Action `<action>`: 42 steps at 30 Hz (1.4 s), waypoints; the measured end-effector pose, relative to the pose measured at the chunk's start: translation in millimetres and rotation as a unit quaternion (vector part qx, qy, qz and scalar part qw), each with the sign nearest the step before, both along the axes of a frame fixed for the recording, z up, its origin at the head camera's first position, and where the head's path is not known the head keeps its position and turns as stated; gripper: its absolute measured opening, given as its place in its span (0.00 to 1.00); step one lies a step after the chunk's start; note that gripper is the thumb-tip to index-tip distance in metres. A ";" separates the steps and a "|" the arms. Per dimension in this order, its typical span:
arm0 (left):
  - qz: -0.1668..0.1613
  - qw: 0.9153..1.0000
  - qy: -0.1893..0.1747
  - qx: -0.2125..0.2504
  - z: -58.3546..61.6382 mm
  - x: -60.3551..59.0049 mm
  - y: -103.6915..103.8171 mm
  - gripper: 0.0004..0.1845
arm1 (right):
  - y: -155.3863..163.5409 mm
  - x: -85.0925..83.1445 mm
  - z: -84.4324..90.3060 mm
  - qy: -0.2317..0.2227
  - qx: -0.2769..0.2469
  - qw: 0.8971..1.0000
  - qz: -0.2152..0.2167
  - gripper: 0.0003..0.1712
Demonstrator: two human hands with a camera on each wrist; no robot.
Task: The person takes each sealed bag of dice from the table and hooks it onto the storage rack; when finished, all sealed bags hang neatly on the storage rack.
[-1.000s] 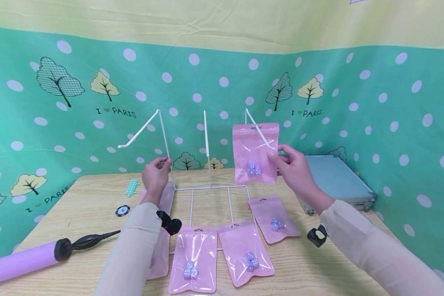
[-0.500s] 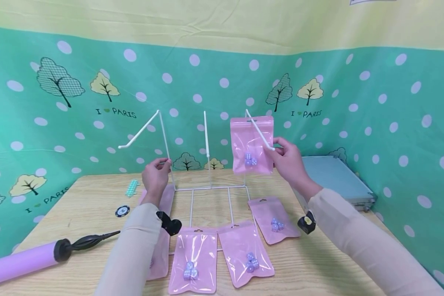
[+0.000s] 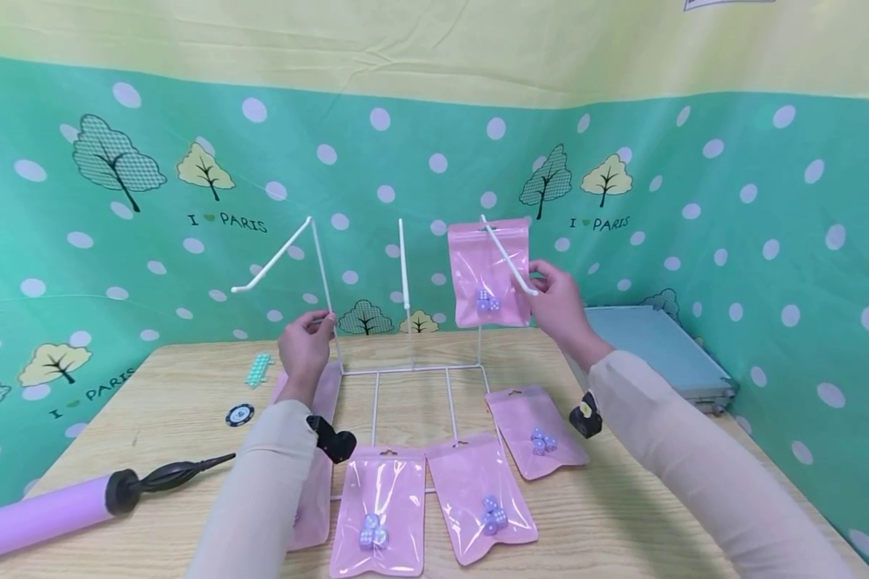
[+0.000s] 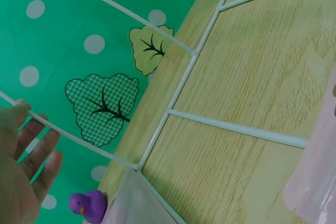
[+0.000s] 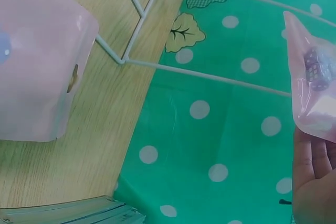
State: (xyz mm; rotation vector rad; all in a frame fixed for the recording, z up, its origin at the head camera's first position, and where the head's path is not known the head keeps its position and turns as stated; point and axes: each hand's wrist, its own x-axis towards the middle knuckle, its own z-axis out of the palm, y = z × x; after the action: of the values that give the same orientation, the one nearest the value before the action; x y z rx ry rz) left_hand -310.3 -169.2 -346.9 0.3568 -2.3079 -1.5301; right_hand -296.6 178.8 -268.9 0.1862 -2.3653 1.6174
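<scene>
A white wire display rack (image 3: 413,368) with three upper prongs stands on the table. My left hand (image 3: 306,351) pinches its left upright between thumb and forefinger, the other fingers loose in the left wrist view. On the right prong (image 3: 507,256) hangs a pink zip pouch (image 3: 471,273) of lilac dice, the prong running forward from its top hole. The right hand (image 3: 559,304) holds this pouch by its right edge, near the prong's tip; in the right wrist view, fingers (image 5: 312,156) lie behind the pouch. Several similar pouches (image 3: 378,490) lie around the rack's base.
A blue-grey case (image 3: 652,346) stands at the right back. On the left lie a purple hand pump (image 3: 51,515), a poker chip (image 3: 240,414) and a teal checkered piece (image 3: 258,368). A purple rubber duck (image 4: 88,206) sits near the left upright. Patterned cloth hangs behind.
My right hand has moved the pouch back and up along the right prong, slightly leftward, toward the upright. The left hand has stayed on the rack.
</scene>
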 end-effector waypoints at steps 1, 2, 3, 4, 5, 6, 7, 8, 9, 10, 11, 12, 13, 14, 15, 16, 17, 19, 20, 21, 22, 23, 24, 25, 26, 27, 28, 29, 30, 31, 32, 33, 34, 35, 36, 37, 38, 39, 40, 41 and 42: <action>0.000 1.000 0.000 0.000 -0.3 -0.2 -0.1 0.18 | -0.1 -1.6 0.3 -0.003 0.000 1.000 -0.002 0.10; -0.001 1.000 0.001 0.000 -0.2 0.1 0.1 0.18 | -0.3 -2.9 0.6 -0.005 0.000 1.000 -0.003 0.10; -0.001 1.000 0.001 0.000 -0.2 0.2 0.3 0.18 | -0.4 -4.6 0.9 -0.008 0.000 1.000 -0.005 0.10; -0.001 1.000 0.002 0.000 -0.3 0.0 0.4 0.18 | -0.5 -6.1 1.2 -0.010 0.003 1.000 -0.009 0.10; -0.001 1.000 0.003 0.000 -0.3 0.0 0.5 0.18 | -0.7 -7.6 1.5 -0.012 0.007 1.000 -0.012 0.11; -0.001 1.000 0.005 0.000 -0.4 -0.2 0.7 0.17 | -1.0 -9.0 1.8 -0.012 0.011 1.000 -0.016 0.11; -0.001 1.000 0.005 0.000 -0.5 -0.3 0.9 0.17 | -1.3 -10.4 2.1 -0.012 0.013 1.000 -0.019 0.11; -0.001 1.000 0.006 0.000 -0.5 -0.3 1.1 0.17 | -1.7 -11.6 2.2 -0.010 0.018 1.000 -0.022 0.11; -0.001 1.000 0.006 0.001 -0.6 -0.6 1.1 0.17 | -2.0 -13.1 2.2 -0.009 0.022 0.999 -0.026 0.12; -0.001 1.000 0.006 0.002 -0.6 -0.7 1.2 0.17 | -2.4 -14.1 2.3 -0.007 0.022 0.999 -0.028 0.12; -0.002 1.000 0.007 0.004 -0.5 -0.5 1.5 0.17 | -2.7 -15.0 2.4 -0.005 0.021 0.999 -0.029 0.12; -0.002 1.000 0.007 0.004 -0.5 -0.6 1.5 0.17 | -2.9 -15.7 2.4 -0.004 0.023 0.999 -0.030 0.12; -0.002 1.000 0.007 0.005 -0.5 -0.6 1.6 0.17 | -3.1 -16.4 2.2 -0.003 0.024 0.999 -0.029 0.13; -0.002 1.000 0.007 0.006 -0.6 -0.7 1.6 0.17 | -3.1 -17.0 2.0 -0.002 0.026 0.999 -0.030 0.13; -0.001 1.000 0.008 0.006 -0.6 -0.7 1.6 0.17 | -3.0 -17.4 1.8 -0.002 0.025 0.999 -0.029 0.13; -0.001 1.000 0.009 0.006 -0.7 -0.8 1.5 0.17 | -2.9 -17.6 1.6 -0.002 0.027 0.999 -0.027 0.13; -0.001 1.000 0.009 0.005 -0.9 -1.0 1.4 0.17 | -2.6 -17.8 1.3 -0.002 0.028 0.999 -0.024 0.13; -0.001 1.000 0.010 0.005 -1.3 -1.2 1.2 0.17 | -1.7 -18.0 0.5 -0.004 0.030 0.999 -0.017 0.14; -0.001 1.000 0.010 0.005 -1.5 -1.2 1.1 0.17 | -1.3 -18.1 0.2 -0.006 0.029 0.999 -0.012 0.15; 0.000 1.000 0.009 0.005 -1.6 -1.2 1.1 0.17 | -0.8 -18.1 -0.2 -0.008 0.028 1.000 -0.007 0.16; 0.000 1.000 0.008 0.005 -1.8 -1.1 1.0 0.17 | -0.3 -18.1 -0.6 -0.011 0.028 1.000 -0.003 0.16; 0.001 1.000 0.007 0.005 -1.8 -1.0 1.0 0.17 | 0.0 -18.3 -0.9 -0.012 0.027 1.000 0.001 0.17; 0.001 1.000 0.006 0.005 -1.7 -0.8 1.0 0.17 | 0.2 -18.4 -1.2 -0.014 0.027 1.000 0.004 0.17; 0.002 1.000 0.006 0.006 -1.9 -0.9 0.9 0.18 | 0.4 -18.4 -1.4 -0.015 0.027 1.000 0.006 0.18; 0.002 1.000 0.006 0.007 -1.8 -0.8 1.0 0.17 | 0.5 -18.7 -1.6 -0.017 0.023 1.000 0.009 0.17; 0.002 1.000 0.006 0.007 -1.6 -0.7 1.0 0.17 | 0.7 -19.0 -2.0 -0.018 0.022 1.000 0.011 0.17; 0.002 1.000 0.006 0.007 -1.6 -0.7 0.9 0.17 | 0.8 -19.2 -2.2 -0.019 0.023 0.999 0.011 0.17; 0.001 1.000 0.006 0.008 -1.6 -0.7 0.8 0.17 | 1.1 -19.4 -2.5 -0.019 0.023 0.999 0.012 0.17; 0.001 1.000 0.007 0.008 -1.6 -0.9 0.6 0.17 | 1.4 -19.4 -2.8 -0.019 0.027 0.999 0.012 0.17; 0.000 1.000 0.007 0.009 -1.5 -0.8 0.7 0.17 | 2.2 -19.1 -3.0 -0.020 0.032 0.999 0.011 0.17; 0.000 1.000 0.007 0.008 -1.4 -0.7 0.8 0.17 | 3.1 -18.7 -3.1 -0.022 0.036 0.999 0.010 0.17; 0.000 1.000 0.007 0.008 -1.5 -0.7 0.7 0.17 | 4.1 -18.1 -3.2 -0.023 0.045 0.999 0.007 0.18; 0.000 1.000 0.007 0.008 -1.5 -0.7 0.7 0.17 | 5.5 -17.3 -3.1 -0.026 0.054 0.998 0.003 0.18; 0.001 1.000 0.006 0.007 -1.4 -0.6 0.7 0.17 | 6.9 -16.2 -2.9 -0.028 0.063 0.998 0.001 0.18; 0.001 1.000 0.006 0.006 -1.4 -0.5 0.7 0.17 | 8.5 -15.1 -2.7 -0.031 0.071 0.997 -0.003 0.18; 0.002 1.000 0.005 0.006 -1.3 -0.4 0.7 0.17 | 10.5 -13.7 -2.3 -0.035 0.078 0.996 -0.004 0.18; 0.002 1.000 0.004 0.006 -1.2 -0.4 0.7 0.17 | 12.7 -12.0 -1.9 -0.039 0.083 0.996 -0.004 0.18; 0.002 1.000 0.003 0.006 -1.1 -0.3 0.7 0.17 | 15.0 -10.5 -1.7 -0.042 0.091 0.995 -0.003 0.18; 0.002 1.000 0.003 0.006 -0.8 -0.1 0.9 0.17 | 17.4 -8.4 -1.3 -0.046 0.097 0.994 0.000 0.18; 0.001 1.000 0.003 0.006 -0.6 -0.2 1.0 0.17 | 20.1 -5.9 -0.8 -0.050 0.103 0.993 0.005 0.19; 0.000 1.000 0.002 0.008 -0.5 -0.3 1.1 0.17 | 22.9 -3.2 -0.5 -0.056 0.107 0.993 0.010 0.19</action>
State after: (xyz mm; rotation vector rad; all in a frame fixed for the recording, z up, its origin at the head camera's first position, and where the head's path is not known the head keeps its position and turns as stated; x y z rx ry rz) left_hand -310.6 -168.1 -347.4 0.3568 -2.2935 -1.5476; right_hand -299.8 201.6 -269.4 0.1651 -2.6298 1.4156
